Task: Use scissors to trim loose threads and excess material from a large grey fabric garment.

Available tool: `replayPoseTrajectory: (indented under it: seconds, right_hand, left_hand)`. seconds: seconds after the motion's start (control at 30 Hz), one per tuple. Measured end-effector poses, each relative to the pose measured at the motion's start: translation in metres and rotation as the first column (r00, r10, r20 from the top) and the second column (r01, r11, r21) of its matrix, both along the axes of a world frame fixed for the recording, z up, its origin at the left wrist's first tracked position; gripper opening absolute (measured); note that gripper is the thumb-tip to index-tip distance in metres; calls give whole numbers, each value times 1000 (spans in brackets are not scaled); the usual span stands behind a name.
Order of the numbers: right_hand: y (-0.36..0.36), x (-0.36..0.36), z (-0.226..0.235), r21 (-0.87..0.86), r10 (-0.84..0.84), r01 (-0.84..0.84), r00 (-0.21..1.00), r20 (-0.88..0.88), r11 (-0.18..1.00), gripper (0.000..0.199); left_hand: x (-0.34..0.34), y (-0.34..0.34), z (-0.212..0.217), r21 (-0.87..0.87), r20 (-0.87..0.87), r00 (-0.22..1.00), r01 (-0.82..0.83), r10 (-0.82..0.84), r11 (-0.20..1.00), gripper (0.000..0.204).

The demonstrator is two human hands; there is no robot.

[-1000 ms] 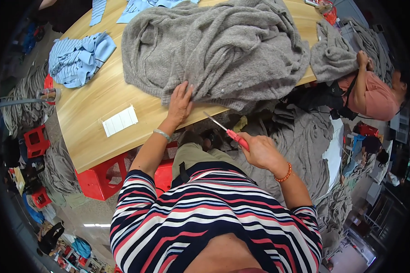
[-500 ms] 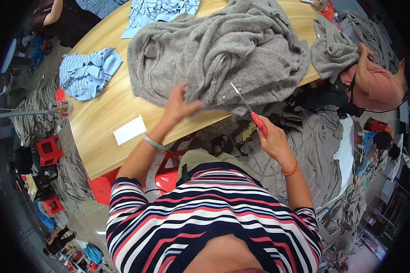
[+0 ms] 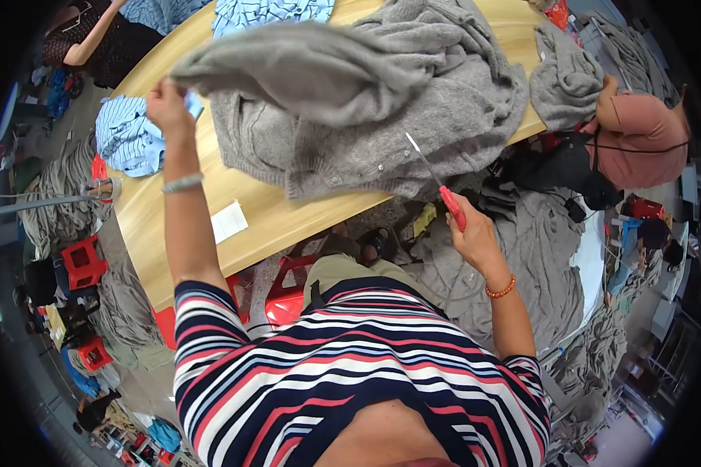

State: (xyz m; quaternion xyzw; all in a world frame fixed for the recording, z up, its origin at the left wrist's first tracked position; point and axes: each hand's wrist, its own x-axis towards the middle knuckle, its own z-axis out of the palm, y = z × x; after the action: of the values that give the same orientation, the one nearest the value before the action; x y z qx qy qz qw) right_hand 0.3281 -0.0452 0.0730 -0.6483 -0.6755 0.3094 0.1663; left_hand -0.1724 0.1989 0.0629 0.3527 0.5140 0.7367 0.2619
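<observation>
On the counter (image 3: 288, 222), a crumpled blue striped shirt (image 3: 125, 138) is partly covered by the left arm. By the left hand (image 3: 170, 107), an edge of the gray knitwear (image 3: 444, 109) is pinched and held up, blurred; the rest is heaped mid-counter. Rightward, a pointed tool (image 3: 450, 205) is gripped by its red handle in the right hand (image 3: 477, 236), fingers wrapped round it.

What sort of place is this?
Probably a garment workshop: grey knitwear piled on a big wooden table, more grey fabric heaped beside it, and a co-worker in a pink top at another grey piece.
</observation>
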Motion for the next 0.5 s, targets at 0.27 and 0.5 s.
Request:
replayPoseTrajectory:
  seconds: [0.27, 0.5]
  right_hand:
    - [-2, -4, -17, -8, 9, -9, 1000, -17, 1000, 37]
    - [1, -6, -8, -53, 18, -18, 1000, -15, 998, 36]
  left_hand:
    - [121, -85, -93, -297, -876, 320, 233, -362, 926, 56]
    - [173, -41, -103, -272, -931, 189, 215, -313, 938, 78]
